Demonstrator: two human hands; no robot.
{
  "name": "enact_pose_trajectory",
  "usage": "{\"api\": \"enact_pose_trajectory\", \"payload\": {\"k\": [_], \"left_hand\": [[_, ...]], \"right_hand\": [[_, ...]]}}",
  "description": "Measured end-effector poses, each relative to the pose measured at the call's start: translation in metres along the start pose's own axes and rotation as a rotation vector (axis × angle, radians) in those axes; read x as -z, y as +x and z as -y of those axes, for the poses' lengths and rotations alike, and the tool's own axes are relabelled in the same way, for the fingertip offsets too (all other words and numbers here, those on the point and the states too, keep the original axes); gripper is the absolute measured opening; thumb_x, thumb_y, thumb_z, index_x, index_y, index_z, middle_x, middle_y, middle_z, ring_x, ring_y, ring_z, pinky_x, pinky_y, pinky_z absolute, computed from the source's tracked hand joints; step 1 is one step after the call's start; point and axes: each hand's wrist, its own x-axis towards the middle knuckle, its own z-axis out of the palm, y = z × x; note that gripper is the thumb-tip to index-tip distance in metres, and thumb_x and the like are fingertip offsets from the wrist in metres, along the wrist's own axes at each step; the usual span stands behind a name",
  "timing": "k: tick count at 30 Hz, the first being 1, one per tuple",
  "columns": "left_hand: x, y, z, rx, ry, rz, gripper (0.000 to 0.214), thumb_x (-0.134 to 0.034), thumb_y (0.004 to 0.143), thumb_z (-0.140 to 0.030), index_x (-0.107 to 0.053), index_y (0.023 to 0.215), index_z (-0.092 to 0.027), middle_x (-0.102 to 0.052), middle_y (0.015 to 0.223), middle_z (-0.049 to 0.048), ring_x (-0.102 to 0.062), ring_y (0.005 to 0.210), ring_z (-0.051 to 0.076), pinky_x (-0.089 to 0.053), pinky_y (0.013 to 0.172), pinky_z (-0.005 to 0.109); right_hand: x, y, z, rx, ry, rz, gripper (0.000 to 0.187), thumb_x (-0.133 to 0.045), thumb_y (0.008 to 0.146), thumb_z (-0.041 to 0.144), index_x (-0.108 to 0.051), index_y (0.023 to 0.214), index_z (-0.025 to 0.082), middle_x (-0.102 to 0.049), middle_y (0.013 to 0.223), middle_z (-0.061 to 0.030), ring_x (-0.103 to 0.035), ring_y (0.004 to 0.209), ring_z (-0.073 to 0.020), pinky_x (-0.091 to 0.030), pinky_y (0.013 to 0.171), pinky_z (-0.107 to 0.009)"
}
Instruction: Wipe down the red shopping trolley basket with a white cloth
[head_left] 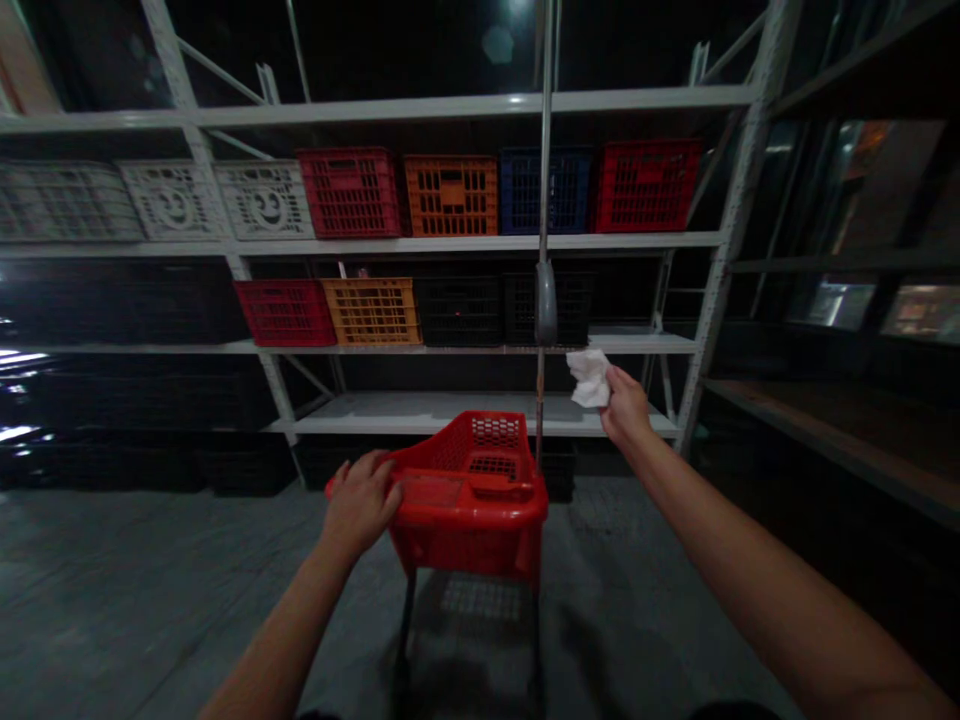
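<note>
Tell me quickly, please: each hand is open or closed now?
Left hand: closed, fingers over the rim of the red cart basket.
Right hand: closed, holding a white wipe.

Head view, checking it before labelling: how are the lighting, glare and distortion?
In the head view, light is dim, and the black crates nearly sink into shadow; white glare streaks the dark stacks at left; the wide lens bends the white shelving toward the corners.
</note>
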Motion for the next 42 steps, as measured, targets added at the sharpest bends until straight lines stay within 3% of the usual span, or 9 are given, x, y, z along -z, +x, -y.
{"api": "enact_pose_trajectory", "payload": {"k": [4,7,10,17,23,29,33,39,42], "left_hand": [[0.009,-0.001,-0.063,-0.011,-0.105,-0.218,0.029,-0.040,0.081,-0.031,-0.056,0.098,-0.015,-0.056,0.113,0.0129,-0.049,0.106,0.025,-0.034,0.096,0.042],[0.011,-0.009,-0.119,-0.198,-0.236,-0.113,0.027,-0.039,0.083,-0.032,-0.056,0.098,-0.017,-0.059,0.109,0.0096,-0.051,0.104,0.022,-0.032,0.098,0.040],[0.008,-0.016,-0.145,-0.253,-0.237,0.130,0.033,-0.033,0.086,-0.039,-0.059,0.088,-0.018,-0.065,0.085,0.0066,-0.059,0.083,0.020,-0.041,0.082,0.037],[0.003,-0.021,-0.122,-0.246,-0.170,0.275,0.049,-0.023,0.087,-0.050,-0.058,0.075,-0.019,-0.066,0.073,0.0063,-0.060,0.071,0.019,-0.040,0.066,0.031],[-0.001,-0.018,-0.111,-0.287,-0.172,0.260,0.051,-0.021,0.088,-0.049,-0.058,0.072,-0.018,-0.065,0.069,0.0059,-0.059,0.067,0.018,-0.038,0.064,0.030],[-0.005,-0.014,-0.105,-0.338,-0.203,0.238,0.049,-0.022,0.089,-0.046,-0.059,0.072,-0.018,-0.064,0.068,0.0049,-0.058,0.066,0.017,-0.037,0.064,0.029],[-0.007,-0.013,-0.096,-0.357,-0.213,0.229,0.048,-0.023,0.089,-0.045,-0.059,0.072,-0.018,-0.064,0.066,0.0045,-0.058,0.065,0.016,-0.037,0.064,0.029],[-0.006,-0.010,-0.087,-0.379,-0.258,0.189,0.043,-0.027,0.089,-0.042,-0.059,0.072,-0.018,-0.063,0.065,0.0033,-0.056,0.063,0.015,-0.037,0.063,0.028],[-0.007,-0.010,-0.086,-0.383,-0.245,0.175,0.044,-0.028,0.088,-0.042,-0.059,0.070,-0.018,-0.063,0.064,0.0034,-0.055,0.061,0.015,-0.037,0.063,0.028]], "right_hand": [[-0.063,-0.011,-0.004,0.034,0.085,0.268,0.018,-0.058,0.070,0.028,-0.061,0.084,0.017,-0.067,0.080,0.0002,-0.062,0.076,-0.0132,-0.049,0.070,-0.024],[-0.081,-0.025,-0.010,0.055,-0.007,0.490,0.026,-0.057,0.074,0.035,-0.059,0.095,0.020,-0.067,0.087,0.0003,-0.062,0.078,-0.0134,-0.049,0.070,-0.024],[-0.073,-0.033,-0.006,0.140,-0.074,0.567,0.033,-0.056,0.077,0.042,-0.056,0.102,0.022,-0.066,0.095,-0.0005,-0.061,0.086,-0.0145,-0.049,0.072,-0.024],[-0.053,-0.056,0.013,0.166,-0.046,0.477,0.046,-0.045,0.082,0.054,-0.062,0.102,0.016,-0.067,0.093,-0.0069,-0.062,0.087,-0.0208,-0.048,0.073,-0.031],[-0.083,-0.072,0.000,0.176,-0.097,0.471,0.041,-0.056,0.078,0.044,-0.051,0.111,0.020,-0.066,0.094,-0.0055,-0.062,0.080,-0.0159,-0.048,0.069,-0.028],[-0.106,-0.060,-0.003,0.349,-0.554,0.450,0.029,-0.048,0.083,0.046,-0.051,0.091,0.019,-0.058,0.065,0.0001,-0.054,0.056,-0.0121,-0.039,0.051,-0.021],[-0.082,-0.078,-0.024,0.374,-0.746,0.475,0.024,-0.043,0.086,0.042,-0.049,0.087,0.019,-0.059,0.068,-0.0031,-0.057,0.063,-0.0158,-0.040,0.056,-0.024],[-0.005,-0.137,-0.087,0.108,-0.830,0.699,0.020,-0.042,0.087,0.034,-0.048,0.097,0.018,-0.062,0.077,-0.0048,-0.060,0.067,-0.0159,-0.043,0.060,-0.024],[-0.003,-0.136,-0.088,0.107,-0.823,0.706,0.019,-0.044,0.086,0.034,-0.050,0.090,0.017,-0.062,0.077,-0.0046,-0.059,0.069,-0.0155,-0.044,0.063,-0.025]]}}
